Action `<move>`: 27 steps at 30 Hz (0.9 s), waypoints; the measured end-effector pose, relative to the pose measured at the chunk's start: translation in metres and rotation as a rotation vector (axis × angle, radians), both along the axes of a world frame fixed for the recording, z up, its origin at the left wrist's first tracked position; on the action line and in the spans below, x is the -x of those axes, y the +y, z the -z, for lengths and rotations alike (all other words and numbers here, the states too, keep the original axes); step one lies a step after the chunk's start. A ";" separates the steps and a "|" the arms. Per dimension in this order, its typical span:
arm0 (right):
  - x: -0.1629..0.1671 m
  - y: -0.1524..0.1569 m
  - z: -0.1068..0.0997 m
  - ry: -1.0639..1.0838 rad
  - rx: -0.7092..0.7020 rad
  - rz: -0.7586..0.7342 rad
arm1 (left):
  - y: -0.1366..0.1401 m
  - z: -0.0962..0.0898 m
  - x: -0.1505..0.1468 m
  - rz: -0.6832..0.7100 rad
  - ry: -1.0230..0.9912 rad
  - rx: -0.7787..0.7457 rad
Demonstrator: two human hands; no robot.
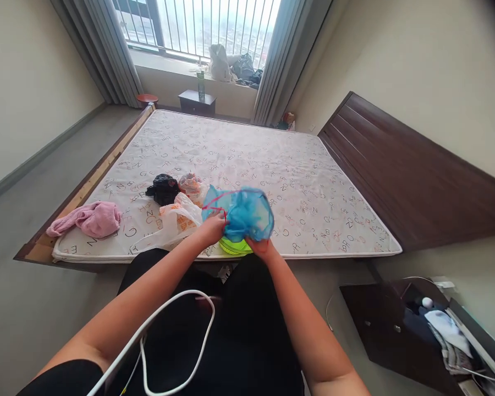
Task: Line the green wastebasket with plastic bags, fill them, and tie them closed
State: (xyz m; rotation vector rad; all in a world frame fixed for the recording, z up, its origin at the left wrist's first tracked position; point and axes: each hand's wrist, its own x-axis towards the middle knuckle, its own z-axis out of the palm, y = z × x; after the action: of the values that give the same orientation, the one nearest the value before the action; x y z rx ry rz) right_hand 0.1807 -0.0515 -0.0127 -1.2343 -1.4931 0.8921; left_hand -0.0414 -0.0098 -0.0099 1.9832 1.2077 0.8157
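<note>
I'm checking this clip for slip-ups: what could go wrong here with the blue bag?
The blue bag is held by both hands, left hand and right hand, at the mattress edge; thin plastic might tear, or it could drop to the floor. The white cable across the lap might snag an arm.
</note>
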 end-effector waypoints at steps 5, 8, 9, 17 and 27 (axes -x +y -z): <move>-0.012 -0.011 0.027 0.428 0.156 0.062 | -0.012 0.008 0.011 0.095 -0.333 0.346; -0.007 -0.008 0.022 0.586 0.290 0.052 | -0.014 0.001 -0.010 0.061 -0.405 0.530; -0.005 -0.007 0.018 0.601 0.328 0.040 | -0.013 -0.001 -0.019 -0.003 -0.349 0.528; -0.043 -0.004 0.005 0.936 0.324 0.068 | 0.026 -0.004 -0.036 -0.273 -0.046 0.495; -0.102 0.003 0.048 1.097 0.591 0.558 | 0.032 -0.004 0.000 -0.697 -0.617 0.549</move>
State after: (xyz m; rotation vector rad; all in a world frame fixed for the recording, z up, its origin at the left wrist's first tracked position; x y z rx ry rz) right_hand 0.2824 -0.0486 -0.0612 -1.1334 0.0000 1.3306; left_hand -0.0415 0.0223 -0.0060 0.7655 1.5182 1.1547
